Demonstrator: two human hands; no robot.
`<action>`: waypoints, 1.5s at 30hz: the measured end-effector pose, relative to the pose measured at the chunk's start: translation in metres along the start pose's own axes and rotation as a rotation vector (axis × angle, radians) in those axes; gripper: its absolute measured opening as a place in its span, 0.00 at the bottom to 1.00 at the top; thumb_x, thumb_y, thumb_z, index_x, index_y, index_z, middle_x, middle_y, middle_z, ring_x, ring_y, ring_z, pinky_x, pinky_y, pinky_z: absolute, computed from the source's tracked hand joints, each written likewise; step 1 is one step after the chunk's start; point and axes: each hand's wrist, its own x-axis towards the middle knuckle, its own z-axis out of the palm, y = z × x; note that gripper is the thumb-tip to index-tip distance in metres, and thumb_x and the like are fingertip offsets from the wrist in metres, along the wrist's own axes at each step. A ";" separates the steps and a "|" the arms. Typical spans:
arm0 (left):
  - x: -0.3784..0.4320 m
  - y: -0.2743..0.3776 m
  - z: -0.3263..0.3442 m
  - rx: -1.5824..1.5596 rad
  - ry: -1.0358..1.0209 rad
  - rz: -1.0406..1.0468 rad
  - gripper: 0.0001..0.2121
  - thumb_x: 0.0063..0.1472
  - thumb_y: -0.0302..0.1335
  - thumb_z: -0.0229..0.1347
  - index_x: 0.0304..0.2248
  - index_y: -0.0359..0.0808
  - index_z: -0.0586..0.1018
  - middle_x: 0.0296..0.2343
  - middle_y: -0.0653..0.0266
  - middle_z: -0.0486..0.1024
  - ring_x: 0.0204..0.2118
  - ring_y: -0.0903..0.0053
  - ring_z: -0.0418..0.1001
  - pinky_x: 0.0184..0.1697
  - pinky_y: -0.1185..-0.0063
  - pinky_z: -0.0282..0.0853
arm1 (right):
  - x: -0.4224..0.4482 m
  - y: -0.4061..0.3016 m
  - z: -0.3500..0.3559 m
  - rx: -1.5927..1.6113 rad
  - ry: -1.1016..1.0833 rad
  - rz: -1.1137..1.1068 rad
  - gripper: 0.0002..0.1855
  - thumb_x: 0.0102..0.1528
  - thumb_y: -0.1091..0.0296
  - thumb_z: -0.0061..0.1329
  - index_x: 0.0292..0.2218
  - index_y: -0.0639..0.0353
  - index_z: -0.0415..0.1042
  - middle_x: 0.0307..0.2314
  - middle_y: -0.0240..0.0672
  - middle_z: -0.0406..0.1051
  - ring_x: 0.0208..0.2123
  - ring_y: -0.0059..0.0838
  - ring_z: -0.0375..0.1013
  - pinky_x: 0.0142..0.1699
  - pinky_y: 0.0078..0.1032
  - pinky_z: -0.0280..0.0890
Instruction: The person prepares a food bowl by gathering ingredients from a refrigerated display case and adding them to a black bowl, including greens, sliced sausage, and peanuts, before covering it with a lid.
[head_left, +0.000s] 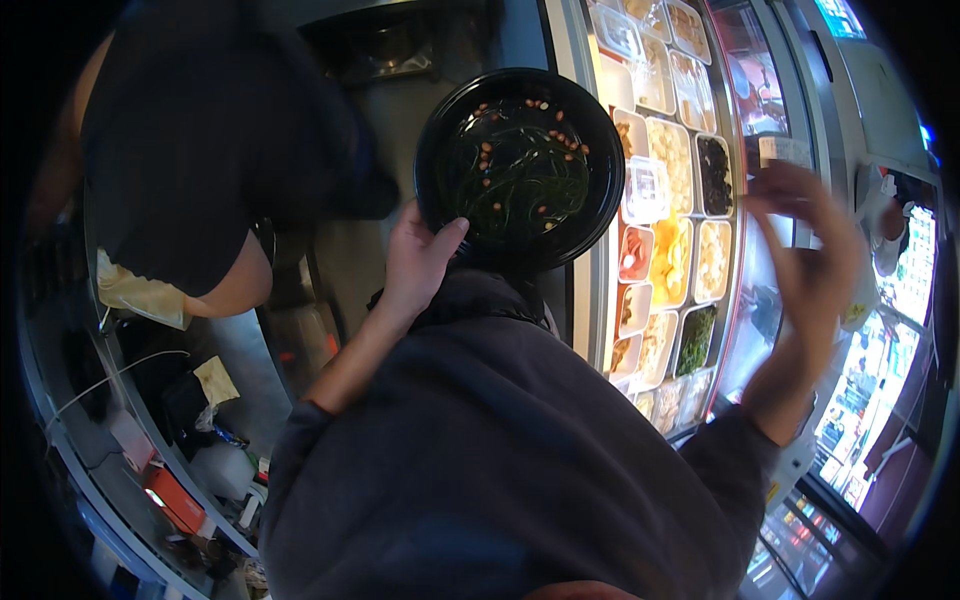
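Note:
My left hand (421, 259) grips the near-left edge of a round black bowl (609, 214), its thumb over the rim. Inside the bowl lie dark green, glossy strands, perhaps seaweed (517, 187), with several reddish-brown peanuts (570, 142) scattered about. Off to the right, my right hand (806, 240) is raised over the outer side of the lit food display, blurred, with its fingers curled. Whether it pinches anything cannot be made out. Closest to its fingertips are a tub of black food, perhaps wood ear fungus (715, 176), and a pale card bearing writing (784, 152).
White tubs of food fill the lit display (585, 300), including yellow slices (670, 259) and chopped greens (697, 339). A clear plastic box (646, 187) rests on some tubs. Another person in dark clothing (217, 165) stands close on the left. Shelves with an orange box (174, 501) run lower left.

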 end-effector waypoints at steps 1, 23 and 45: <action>-0.006 0.000 -0.012 -0.011 0.009 0.009 0.14 0.66 0.20 0.59 0.50 0.34 0.75 0.41 0.69 0.79 0.38 0.88 0.75 0.39 0.85 0.72 | -0.008 -0.013 0.046 0.090 -0.016 0.035 0.19 0.51 0.74 0.68 0.45 0.62 0.79 0.40 0.39 0.81 0.39 0.29 0.83 0.43 0.25 0.76; -0.110 -0.005 -0.092 0.075 -0.160 -0.039 0.14 0.68 0.21 0.57 0.51 0.34 0.73 0.39 0.69 0.78 0.33 0.90 0.74 0.33 0.86 0.72 | -0.110 -0.182 0.254 0.104 -0.253 0.257 0.33 0.52 0.63 0.63 0.57 0.55 0.69 0.40 0.38 0.75 0.44 0.43 0.76 0.49 0.41 0.69; -0.094 -0.078 0.015 0.164 -0.299 -0.073 0.14 0.67 0.17 0.55 0.51 0.32 0.73 0.43 0.68 0.77 0.44 0.85 0.75 0.48 0.82 0.72 | -0.156 -0.039 0.248 0.273 -0.048 0.249 0.18 0.47 0.73 0.64 0.41 0.59 0.77 0.33 0.46 0.75 0.37 0.52 0.78 0.43 0.42 0.73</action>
